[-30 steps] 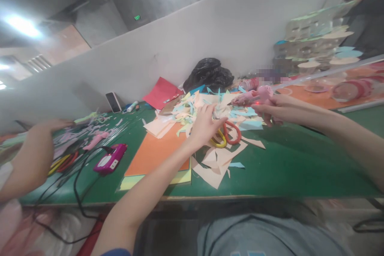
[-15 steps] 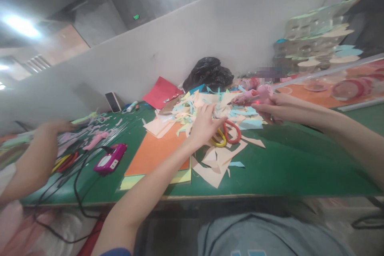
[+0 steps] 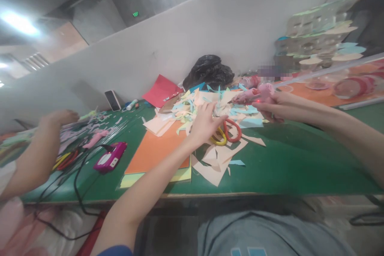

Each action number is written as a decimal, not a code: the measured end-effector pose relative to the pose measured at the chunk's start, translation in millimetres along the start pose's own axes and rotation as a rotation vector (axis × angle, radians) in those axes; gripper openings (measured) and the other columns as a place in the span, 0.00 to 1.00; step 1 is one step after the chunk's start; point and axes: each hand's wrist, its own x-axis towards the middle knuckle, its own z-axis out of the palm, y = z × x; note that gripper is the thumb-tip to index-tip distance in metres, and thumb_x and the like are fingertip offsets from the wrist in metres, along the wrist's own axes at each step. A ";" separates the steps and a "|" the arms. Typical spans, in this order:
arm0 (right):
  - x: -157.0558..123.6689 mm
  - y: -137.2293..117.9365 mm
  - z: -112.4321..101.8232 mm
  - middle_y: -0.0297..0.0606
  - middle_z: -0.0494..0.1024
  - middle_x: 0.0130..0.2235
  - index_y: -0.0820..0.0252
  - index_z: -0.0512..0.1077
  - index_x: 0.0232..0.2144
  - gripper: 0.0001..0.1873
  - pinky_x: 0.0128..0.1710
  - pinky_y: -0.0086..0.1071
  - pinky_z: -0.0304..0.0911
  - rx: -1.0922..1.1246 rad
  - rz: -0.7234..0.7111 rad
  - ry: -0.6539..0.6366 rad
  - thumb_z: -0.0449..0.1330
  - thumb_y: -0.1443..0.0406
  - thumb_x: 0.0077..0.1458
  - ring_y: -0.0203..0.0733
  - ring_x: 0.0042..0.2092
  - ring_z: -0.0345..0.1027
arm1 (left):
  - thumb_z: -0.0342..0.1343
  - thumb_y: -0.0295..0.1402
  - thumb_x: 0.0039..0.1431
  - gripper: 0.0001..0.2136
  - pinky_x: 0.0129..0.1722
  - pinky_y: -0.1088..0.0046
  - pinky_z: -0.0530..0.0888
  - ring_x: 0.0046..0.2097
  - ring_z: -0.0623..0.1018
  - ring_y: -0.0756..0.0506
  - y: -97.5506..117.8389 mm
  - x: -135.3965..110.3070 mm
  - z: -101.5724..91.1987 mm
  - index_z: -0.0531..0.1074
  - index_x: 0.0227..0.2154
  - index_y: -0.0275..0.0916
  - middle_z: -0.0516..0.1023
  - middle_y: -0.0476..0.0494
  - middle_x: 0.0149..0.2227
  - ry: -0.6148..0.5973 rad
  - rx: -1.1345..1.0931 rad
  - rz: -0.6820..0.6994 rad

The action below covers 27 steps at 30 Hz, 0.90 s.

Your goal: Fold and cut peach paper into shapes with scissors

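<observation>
My right hand [image 3: 271, 106] is wrapped round a pink hot glue gun [image 3: 255, 94], its nozzle pointing left over the paper scraps; a small red light glows on it. My left hand [image 3: 206, 123] is over the scrap pile, fingers curved and thumb out to the right. Something clear seems to sit between thumb and fingers, but its kind cannot be made out. Just below that thumb lie scissors [image 3: 233, 131] with one yellow and one red handle loop, their blades hidden. Cut scraps of cream paper [image 3: 214, 168] and blue paper [image 3: 251, 122] spread around them.
Orange sheets [image 3: 156, 150] lie left of the scraps, with a red sheet [image 3: 160, 91] and black plastic bag [image 3: 208, 73] behind. A purple power box [image 3: 111, 158] trails black cables. A co-worker's hand [image 3: 64, 117] is at far left. Clear containers [image 3: 312, 28] are stacked at right.
The co-worker's hand at the left has shifted slightly to the right and up. My own hands, the glue gun and the scissors stay almost where they were.
</observation>
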 end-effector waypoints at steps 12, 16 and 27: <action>-0.9 -0.8 -2.2 0.39 0.71 0.19 0.59 0.67 0.16 0.41 0.31 0.35 0.59 -0.033 0.027 -0.001 0.45 0.30 0.51 0.38 0.24 0.65 | 0.56 0.45 0.63 0.19 0.57 0.63 0.66 0.57 0.69 0.41 -2.8 3.0 -1.5 0.67 0.53 0.42 0.72 0.40 0.52 0.016 0.053 -0.038; -1.4 -0.9 -3.3 0.40 0.73 0.21 0.60 0.71 0.19 0.42 0.31 0.36 0.59 -0.014 0.040 -0.018 0.47 0.29 0.50 0.41 0.25 0.67 | 0.56 0.45 0.63 0.20 0.57 0.63 0.67 0.57 0.69 0.41 -5.7 2.7 0.1 0.67 0.54 0.42 0.72 0.39 0.53 -0.012 0.047 -0.051; -6.1 -4.8 -2.3 0.39 0.70 0.17 0.60 0.70 0.17 0.41 0.27 0.34 0.54 -0.045 -0.002 -0.101 0.47 0.31 0.53 0.39 0.22 0.64 | 0.57 0.47 0.62 0.19 0.55 0.62 0.67 0.55 0.71 0.40 -8.8 4.1 1.0 0.69 0.49 0.41 0.73 0.39 0.50 -0.029 0.055 -0.053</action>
